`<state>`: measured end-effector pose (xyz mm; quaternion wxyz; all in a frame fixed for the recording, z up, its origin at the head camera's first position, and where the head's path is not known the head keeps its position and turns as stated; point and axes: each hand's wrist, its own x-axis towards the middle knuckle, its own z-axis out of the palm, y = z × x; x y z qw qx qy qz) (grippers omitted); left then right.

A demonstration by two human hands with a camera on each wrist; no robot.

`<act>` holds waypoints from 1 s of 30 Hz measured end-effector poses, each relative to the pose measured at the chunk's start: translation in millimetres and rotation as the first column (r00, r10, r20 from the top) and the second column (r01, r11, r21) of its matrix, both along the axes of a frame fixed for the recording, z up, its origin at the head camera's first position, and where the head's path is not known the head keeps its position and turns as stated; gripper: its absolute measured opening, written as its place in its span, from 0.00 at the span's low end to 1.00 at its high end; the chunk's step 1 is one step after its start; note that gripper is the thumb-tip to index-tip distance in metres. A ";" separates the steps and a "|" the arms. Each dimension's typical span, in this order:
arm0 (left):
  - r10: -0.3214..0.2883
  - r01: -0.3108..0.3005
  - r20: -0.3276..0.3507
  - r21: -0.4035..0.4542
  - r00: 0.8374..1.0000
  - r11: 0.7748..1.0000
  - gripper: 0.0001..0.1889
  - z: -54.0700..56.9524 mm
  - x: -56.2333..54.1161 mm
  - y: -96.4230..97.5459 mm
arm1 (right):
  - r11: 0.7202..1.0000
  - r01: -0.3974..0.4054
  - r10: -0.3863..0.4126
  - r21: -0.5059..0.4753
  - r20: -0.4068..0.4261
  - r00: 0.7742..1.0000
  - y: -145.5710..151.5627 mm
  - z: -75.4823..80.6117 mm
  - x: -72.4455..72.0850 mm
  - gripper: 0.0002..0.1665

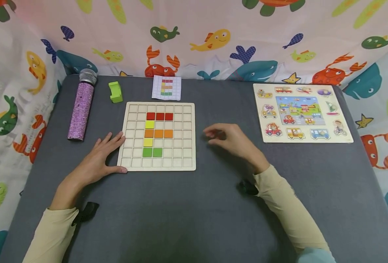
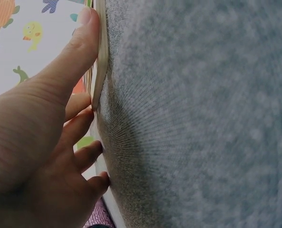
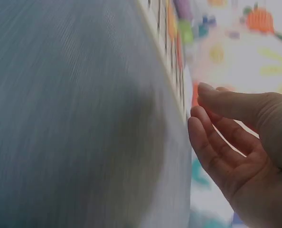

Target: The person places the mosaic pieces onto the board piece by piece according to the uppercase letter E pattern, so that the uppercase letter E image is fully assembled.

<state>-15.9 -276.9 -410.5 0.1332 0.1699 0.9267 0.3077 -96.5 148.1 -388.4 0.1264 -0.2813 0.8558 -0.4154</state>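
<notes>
A pale wooden grid board point(image 1: 180, 169) lies flat on the table. Coloured squares sit in its cells: a row of three red squares point(image 1: 160, 116), a yellow square point(image 1: 149, 124), a row of three orange squares point(image 1: 158, 133), another yellow square below, then two green squares point(image 1: 152, 152). With fingers spread, my left hand point(image 1: 96, 159) rests at the board's left edge, its thumb by the near left corner; the left wrist view shows the thumb against the board's side. To the right of the board, my right hand point(image 1: 231, 140) hovers with loosely bent fingers and nothing between them.
Behind the board lies a paper card point(image 1: 176, 95) printed with a coloured square pattern. A light green block point(image 1: 115, 92) and a sparkly pink microphone point(image 1: 81, 109) are at the back left. A wooden vehicle puzzle point(image 1: 259, 109) lies at the right on the grey table point(image 1: 187, 215).
</notes>
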 end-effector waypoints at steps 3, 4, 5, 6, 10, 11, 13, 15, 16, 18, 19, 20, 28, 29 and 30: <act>-0.010 0.010 0.008 -0.007 1.000 1.000 0.54 -0.5 -0.5 0.6 | 0.996 0.075 -0.075 0.039 -0.004 0.997 42.8 -1.8 1.6 0.18; -0.012 0.012 0.009 -0.009 1.000 1.000 0.54 -0.7 -0.5 0.8 | 0.993 0.102 -0.102 0.060 -0.006 0.995 55.8 -3.3 3.1 0.18; -0.014 0.014 0.009 -0.008 1.000 1.000 0.54 -0.9 -0.5 1.1 | 0.989 0.127 -0.127 0.076 -0.007 0.992 67.2 -4.6 4.7 0.18; -0.014 0.014 0.009 -0.008 1.000 1.000 0.54 -1.0 -0.4 1.2 | 0.985 0.144 -0.144 0.094 -0.004 0.990 77.2 -5.6 6.7 0.18; -0.003 0.003 0.007 -0.007 1.000 1.000 0.54 -0.7 0.0 0.7 | 0.974 0.169 -0.173 0.150 0.015 0.985 102.8 -7.2 16.3 0.19; 0.001 -0.001 0.009 -0.007 1.000 1.000 0.54 -0.4 0.0 0.4 | 0.974 0.168 -0.173 0.154 0.020 0.985 106.3 -7.2 18.4 0.20; 0.007 -0.007 0.017 -0.013 1.000 1.000 0.55 0.6 0.0 -0.1 | 0.973 0.166 -0.171 0.163 0.021 0.985 110.9 -7.5 22.9 0.22; 0.012 -0.012 0.024 -0.017 1.000 1.000 0.55 1.5 0.1 -0.4 | 0.972 0.169 -0.173 0.164 0.014 0.985 113.2 -8.4 26.7 0.23; 0.013 -0.012 0.025 -0.020 1.000 1.000 0.55 1.8 0.1 -0.4 | 0.972 0.169 -0.172 0.164 0.004 0.985 113.6 -9.1 28.3 0.23; 0.014 -0.013 0.026 -0.022 1.000 1.000 0.55 2.2 0.0 -0.3 | 0.971 0.169 -0.168 0.166 -0.021 0.986 113.7 -11.3 30.9 0.23; 0.013 -0.013 0.025 -0.022 1.000 1.000 0.55 2.1 0.0 -0.2 | 0.971 0.170 -0.168 0.166 -0.028 0.985 113.3 -12.4 32.0 0.23; 0.012 -0.012 0.020 -0.021 1.000 1.000 0.55 1.9 -0.1 -0.1 | 0.972 0.169 -0.167 0.161 -0.030 0.986 112.9 -13.3 33.1 0.22; -0.007 0.007 -0.006 -0.002 1.000 1.000 0.53 -0.8 0.1 -0.6 | 0.979 0.184 -0.186 0.083 0.023 0.982 104.2 -11.8 31.3 0.19; -0.008 0.008 -0.008 0.001 1.000 1.000 0.53 -0.8 -0.1 -0.7 | 0.981 0.184 -0.186 0.061 0.034 0.982 101.9 -9.9 29.7 0.19; -0.009 0.009 -0.011 0.002 1.000 1.000 0.53 -0.7 -0.5 -0.7 | 0.982 0.185 -0.186 0.035 0.051 0.981 99.2 -8.1 27.8 0.19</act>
